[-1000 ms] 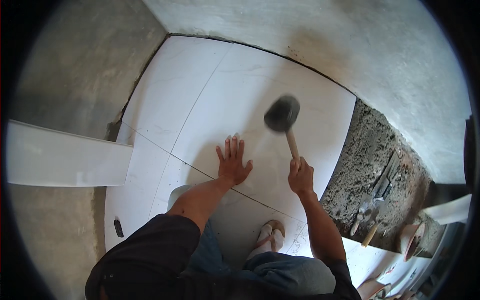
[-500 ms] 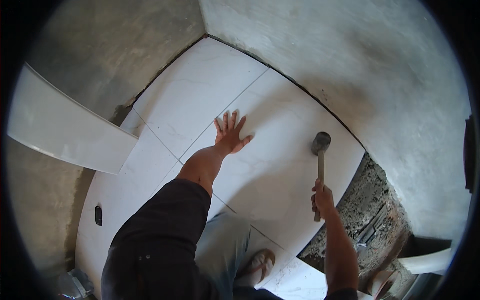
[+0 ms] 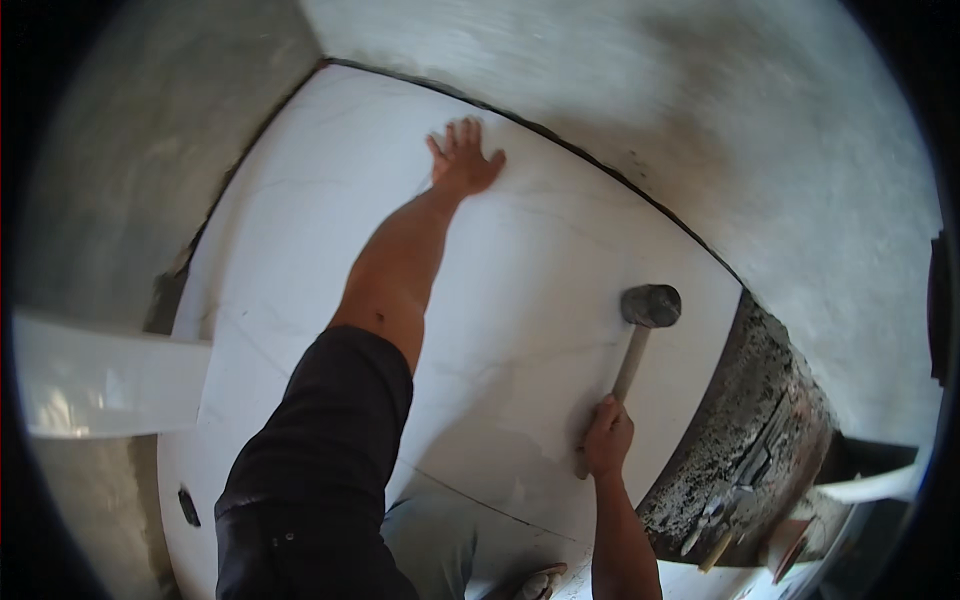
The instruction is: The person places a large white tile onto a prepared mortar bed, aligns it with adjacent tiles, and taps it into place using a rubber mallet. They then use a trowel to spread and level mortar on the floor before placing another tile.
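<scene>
My left hand (image 3: 465,158) lies with fingers spread on the white floor tile (image 3: 530,260), close to the far wall joint. In my right hand (image 3: 608,438) is the wooden handle of a rubber mallet (image 3: 651,305), gripped near its lower end. The mallet's dark head is over the right part of the tile; whether it touches the surface I cannot tell. A dark seam runs across the tiles nearer to me.
Rough grey mortar (image 3: 700,440) borders the tile on the right, with trowels (image 3: 745,480) lying on it. A white panel (image 3: 110,385) juts in at left. Near it lies a small black object (image 3: 189,507). Bare walls (image 3: 800,150) meet at the far corner.
My left hand has slid farther out toward the far wall. My right hand has moved left and nearer, and the mallet now tilts to the right. The view has shifted too.
</scene>
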`<control>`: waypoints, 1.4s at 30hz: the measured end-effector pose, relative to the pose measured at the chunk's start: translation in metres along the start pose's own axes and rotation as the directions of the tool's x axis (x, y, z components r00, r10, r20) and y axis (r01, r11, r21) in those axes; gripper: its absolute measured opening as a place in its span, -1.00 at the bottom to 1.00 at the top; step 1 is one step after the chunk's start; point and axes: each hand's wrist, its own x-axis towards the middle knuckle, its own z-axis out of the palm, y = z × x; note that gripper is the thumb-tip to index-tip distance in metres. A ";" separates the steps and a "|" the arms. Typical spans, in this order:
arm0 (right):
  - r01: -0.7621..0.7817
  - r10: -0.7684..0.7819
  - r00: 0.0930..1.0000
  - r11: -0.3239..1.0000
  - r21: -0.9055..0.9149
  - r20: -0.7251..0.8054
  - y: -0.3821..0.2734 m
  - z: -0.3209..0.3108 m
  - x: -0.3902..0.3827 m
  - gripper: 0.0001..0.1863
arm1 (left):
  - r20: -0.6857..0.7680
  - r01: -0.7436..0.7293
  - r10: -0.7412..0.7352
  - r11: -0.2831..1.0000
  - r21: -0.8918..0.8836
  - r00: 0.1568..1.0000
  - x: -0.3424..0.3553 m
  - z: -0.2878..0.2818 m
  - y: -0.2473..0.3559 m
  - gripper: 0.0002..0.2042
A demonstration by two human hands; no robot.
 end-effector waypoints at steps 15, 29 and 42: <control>-0.148 0.360 0.904 0.769 0.621 -0.230 0.000 0.000 0.001 -0.46 | 0.191 -0.772 0.755 0.635 0.021 0.627 -0.238 0.025 0.158 -0.41; 0.543 -0.510 0.840 0.800 0.256 -0.188 -0.130 -0.017 -0.107 -0.64 | 0.350 -0.305 0.482 0.838 -0.453 0.803 -0.398 -0.009 0.033 -0.34; 0.083 -0.065 0.993 0.979 -0.188 0.096 -0.059 -0.009 -0.072 -0.39 | 0.283 -0.298 0.274 0.954 0.045 0.919 -0.409 -0.033 0.006 -0.26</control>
